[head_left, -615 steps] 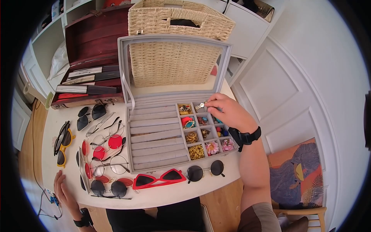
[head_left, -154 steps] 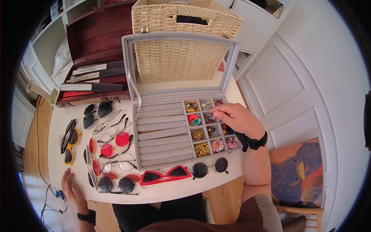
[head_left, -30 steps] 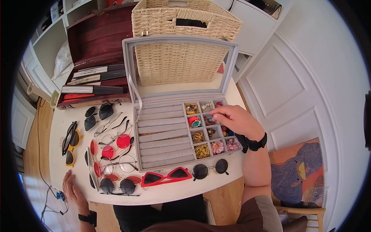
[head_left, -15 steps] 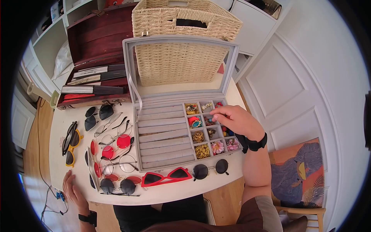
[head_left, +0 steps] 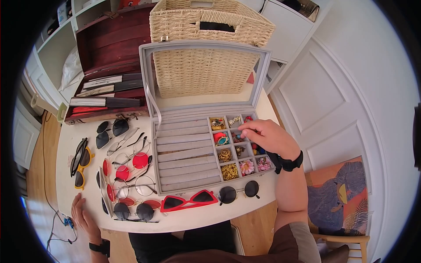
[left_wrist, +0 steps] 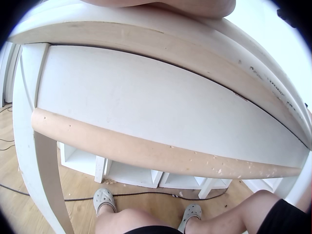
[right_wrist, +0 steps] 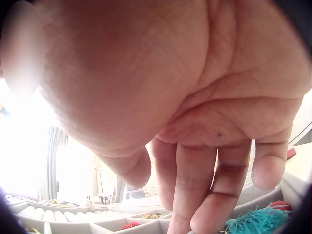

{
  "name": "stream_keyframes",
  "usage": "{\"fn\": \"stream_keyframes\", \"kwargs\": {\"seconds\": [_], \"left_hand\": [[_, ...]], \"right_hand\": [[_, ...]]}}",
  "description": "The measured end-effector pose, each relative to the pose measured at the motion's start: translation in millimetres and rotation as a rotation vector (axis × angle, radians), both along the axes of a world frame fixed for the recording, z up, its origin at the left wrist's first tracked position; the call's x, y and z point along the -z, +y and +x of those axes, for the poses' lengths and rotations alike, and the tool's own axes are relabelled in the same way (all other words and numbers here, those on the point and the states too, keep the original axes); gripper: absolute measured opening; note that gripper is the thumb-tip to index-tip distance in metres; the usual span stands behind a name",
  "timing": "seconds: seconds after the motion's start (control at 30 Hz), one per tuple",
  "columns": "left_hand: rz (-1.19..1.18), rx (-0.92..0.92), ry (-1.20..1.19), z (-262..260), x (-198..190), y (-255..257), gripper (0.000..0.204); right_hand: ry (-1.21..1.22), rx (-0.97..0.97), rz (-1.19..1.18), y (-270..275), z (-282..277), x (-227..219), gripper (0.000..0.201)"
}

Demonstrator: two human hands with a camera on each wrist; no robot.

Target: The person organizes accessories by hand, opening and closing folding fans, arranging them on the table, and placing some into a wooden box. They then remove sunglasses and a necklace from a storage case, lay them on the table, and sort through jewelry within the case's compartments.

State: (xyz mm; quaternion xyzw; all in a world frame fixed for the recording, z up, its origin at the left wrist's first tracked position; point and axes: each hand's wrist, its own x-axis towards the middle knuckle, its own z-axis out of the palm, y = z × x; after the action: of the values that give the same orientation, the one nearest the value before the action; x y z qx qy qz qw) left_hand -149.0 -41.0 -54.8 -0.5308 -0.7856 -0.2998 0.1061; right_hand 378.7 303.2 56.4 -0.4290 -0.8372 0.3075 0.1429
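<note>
My right hand (head_left: 274, 136) hangs over the right side of a grey jewellery box (head_left: 186, 179), its fingers relaxed and pointing down into the compartments. In the right wrist view the thumb stands apart from the fingers, with nothing seen between them. Close to the fingertips lies a teal tassel (right_wrist: 258, 222). Around the hand are a silver-coloured piece (head_left: 234, 119), a turquoise ring (head_left: 222, 140), gold chains (head_left: 229, 171) and pink flower pieces (head_left: 247, 166). My left hand (head_left: 84, 217) rests at the table's front left edge, holding nothing. The compartment beneath the right palm is partly hidden.
The box's clear lid (head_left: 258, 94) stands raised before a woven basket (head_left: 206, 70). Several glasses lie left of the box, and red sunglasses (head_left: 189, 200) and round sunglasses (head_left: 228, 194) lie in front. A dark red case (head_left: 112, 50) with folded fans stands open at the back left.
Since the oldest frame, my right hand has let go of the silver-coloured piece at the upper middle compartment and shifted nearer me. Over the last second nothing visibly moves.
</note>
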Motion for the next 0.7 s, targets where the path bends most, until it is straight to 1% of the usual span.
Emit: {"fn": "stream_keyframes", "kwargs": {"seconds": [0.7], "left_hand": [[-0.014, -0.006, -0.012, 0.1, -0.4, -0.5, 0.037]], "right_hand": [[0.007, -0.008, 0.028, -0.5, -0.2, 0.1, 0.029]]}}
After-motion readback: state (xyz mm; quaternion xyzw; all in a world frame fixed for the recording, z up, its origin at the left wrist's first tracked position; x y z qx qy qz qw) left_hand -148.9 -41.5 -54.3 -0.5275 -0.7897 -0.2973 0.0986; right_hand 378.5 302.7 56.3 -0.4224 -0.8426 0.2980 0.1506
